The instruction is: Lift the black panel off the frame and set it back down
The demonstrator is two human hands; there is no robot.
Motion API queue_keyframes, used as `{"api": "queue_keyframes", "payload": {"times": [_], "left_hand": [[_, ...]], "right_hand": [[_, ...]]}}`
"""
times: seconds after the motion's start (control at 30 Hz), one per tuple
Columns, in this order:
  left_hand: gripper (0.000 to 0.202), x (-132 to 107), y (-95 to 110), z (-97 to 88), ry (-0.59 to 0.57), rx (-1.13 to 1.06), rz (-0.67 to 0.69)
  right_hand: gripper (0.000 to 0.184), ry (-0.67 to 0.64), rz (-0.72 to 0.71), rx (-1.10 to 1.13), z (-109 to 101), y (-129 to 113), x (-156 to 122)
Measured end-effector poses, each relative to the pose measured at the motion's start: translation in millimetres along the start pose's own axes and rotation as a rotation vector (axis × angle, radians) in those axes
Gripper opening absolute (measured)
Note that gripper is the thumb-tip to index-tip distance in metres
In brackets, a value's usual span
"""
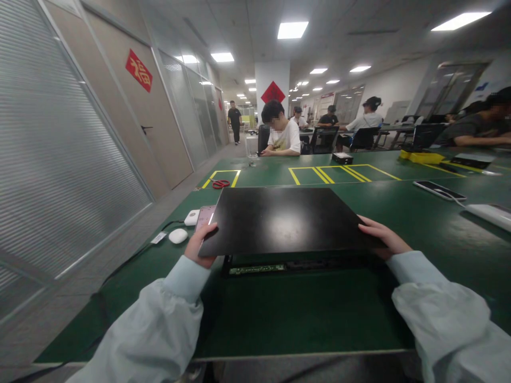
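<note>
While both pale blue sleeves reach forward from the near edge of the green table (279,319), each hand meets a near corner of the black panel (285,218). The left hand (202,246) is curled around the panel's near left corner, thumb lying on top and the fingers tucked beneath, so it grips the panel. The right hand (381,236) rests at the near right corner with its fingers stretched out along the top surface. Its thumb is hidden, so I cannot tell whether it clamps the edge or only presses on it.

The panel is a flat, dark rectangle with a slightly glossy face that catches a dull smear of ceiling light. It is raised a little off the table, its near edge higher than what lies beneath. Under that edge shows a narrow green circuit strip (257,269) in a dark frame.

Just left of the panel lie a pink phone (205,215), a white charger (192,217) and a white oval device (178,235). Beyond the panel's far left corner sit red scissors (220,184). Well right of the panel is another phone (439,190).
</note>
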State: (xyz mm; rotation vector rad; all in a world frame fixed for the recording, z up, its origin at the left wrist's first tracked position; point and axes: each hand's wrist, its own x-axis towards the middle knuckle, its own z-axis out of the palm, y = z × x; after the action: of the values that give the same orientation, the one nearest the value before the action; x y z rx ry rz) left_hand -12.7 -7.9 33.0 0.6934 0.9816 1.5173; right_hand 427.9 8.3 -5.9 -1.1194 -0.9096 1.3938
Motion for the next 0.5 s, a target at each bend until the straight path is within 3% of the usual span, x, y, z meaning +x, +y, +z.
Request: {"api": "queue_keyframes", "payload": {"times": [0.2,0.5], "left_hand": [[0.038,7,-11,-3.3,-0.064,0.027,0.04],[0.042,11,-24,-5.8,0.021,0.09,-0.002]], "right_hand": [[0.045,0.047,-0.019,0.024,-10,-5,2],[0.04,0.179,-0.021,0.02,-14,0,7]]}}
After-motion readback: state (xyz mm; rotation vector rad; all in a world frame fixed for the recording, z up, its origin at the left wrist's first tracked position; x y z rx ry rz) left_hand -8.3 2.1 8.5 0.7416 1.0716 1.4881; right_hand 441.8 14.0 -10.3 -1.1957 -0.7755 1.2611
